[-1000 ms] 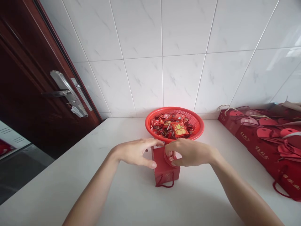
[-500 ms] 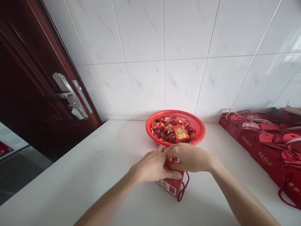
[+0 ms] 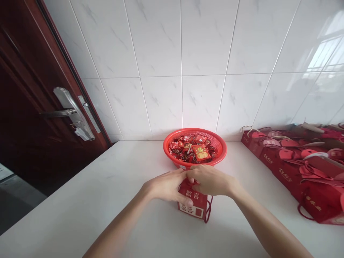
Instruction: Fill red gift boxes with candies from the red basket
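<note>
A small red gift box (image 3: 192,202) with white characters stands on the white counter (image 3: 129,215), a dark red cord (image 3: 208,211) hanging at its right side. Wrapped round the box's left side is my left hand (image 3: 168,186), its thumb across the front face. My right hand (image 3: 208,181) is closed at the box's top, fingers curled on the upper part; what its fingertips pinch is partly hidden. Just behind both hands sits a red plastic basket (image 3: 220,154) full of wrapped sweets (image 3: 185,148), with a red and gold biscuit packet (image 3: 201,152) on top.
Rows of red gift boxes (image 3: 285,175) with cord handles stand along the right side of the counter. A tiled wall (image 3: 161,104) rises behind. At the left is a dark red door (image 3: 24,89) with a metal handle (image 3: 57,113) and keys.
The view has shifted slightly right. My left thumb has moved lower and leftward on the box front, uncovering white characters. My right hand stays curled at the top.
</note>
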Tool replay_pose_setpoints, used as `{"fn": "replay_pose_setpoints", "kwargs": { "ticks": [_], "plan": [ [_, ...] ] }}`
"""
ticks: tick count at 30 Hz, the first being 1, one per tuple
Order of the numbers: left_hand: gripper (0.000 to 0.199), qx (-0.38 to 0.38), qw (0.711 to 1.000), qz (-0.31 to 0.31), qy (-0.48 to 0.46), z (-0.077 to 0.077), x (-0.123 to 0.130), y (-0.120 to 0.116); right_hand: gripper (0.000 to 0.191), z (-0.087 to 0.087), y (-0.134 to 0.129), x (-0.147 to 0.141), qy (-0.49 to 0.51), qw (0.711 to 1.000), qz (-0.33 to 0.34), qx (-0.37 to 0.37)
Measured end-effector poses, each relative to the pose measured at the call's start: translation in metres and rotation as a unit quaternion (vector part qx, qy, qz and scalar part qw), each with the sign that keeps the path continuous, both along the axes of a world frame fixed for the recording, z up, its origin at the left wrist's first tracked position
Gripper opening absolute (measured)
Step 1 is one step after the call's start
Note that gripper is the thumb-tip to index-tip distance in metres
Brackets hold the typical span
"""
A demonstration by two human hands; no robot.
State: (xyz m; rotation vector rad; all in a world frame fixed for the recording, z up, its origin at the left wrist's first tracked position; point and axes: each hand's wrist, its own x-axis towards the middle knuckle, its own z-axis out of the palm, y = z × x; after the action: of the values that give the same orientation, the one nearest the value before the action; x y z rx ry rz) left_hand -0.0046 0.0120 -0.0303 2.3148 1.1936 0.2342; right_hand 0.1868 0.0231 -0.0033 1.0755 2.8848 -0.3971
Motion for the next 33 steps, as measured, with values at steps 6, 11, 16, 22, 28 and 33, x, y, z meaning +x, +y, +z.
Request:
{"fn": "replay_pose_setpoints", "kwargs": {
  "ticks": [6, 11, 16, 22, 28, 33],
  "plan": [
    [0.067, 0.000, 0.997, 0.045, 0.070, 0.001, 0.022, -0.016, 0.017, -0.007, -0.014, 0.015, -0.007, 0.998, -0.052, 0.020],
    [0.075, 0.023, 0.998, 0.042, 0.042, -0.012, 0.043, -0.024, 0.013, -0.012, -0.024, 0.036, 0.016, 0.994, -0.099, 0.054],
    [0.086, 0.050, 0.999, 0.002, 0.008, -0.021, 0.052, -0.025, 0.015, -0.018, -0.034, 0.054, 0.051, 0.992, -0.095, 0.062],
    [0.078, 0.014, 0.997, -0.048, -0.050, -0.029, 0.048, -0.014, 0.011, -0.030, -0.047, 0.065, 0.157, 0.977, -0.101, 0.099],
    [0.086, 0.093, 0.985, 0.011, -0.143, -0.056, 0.068, -0.021, 0.053, -0.048, -0.060, 0.068, 0.156, 0.973, -0.139, 0.096],
    [0.116, 0.090, 0.969, -0.001, -0.228, -0.081, 0.076, -0.025, 0.074, -0.060, -0.066, 0.072, 0.128, 0.967, -0.202, 0.091]
  ]
}}
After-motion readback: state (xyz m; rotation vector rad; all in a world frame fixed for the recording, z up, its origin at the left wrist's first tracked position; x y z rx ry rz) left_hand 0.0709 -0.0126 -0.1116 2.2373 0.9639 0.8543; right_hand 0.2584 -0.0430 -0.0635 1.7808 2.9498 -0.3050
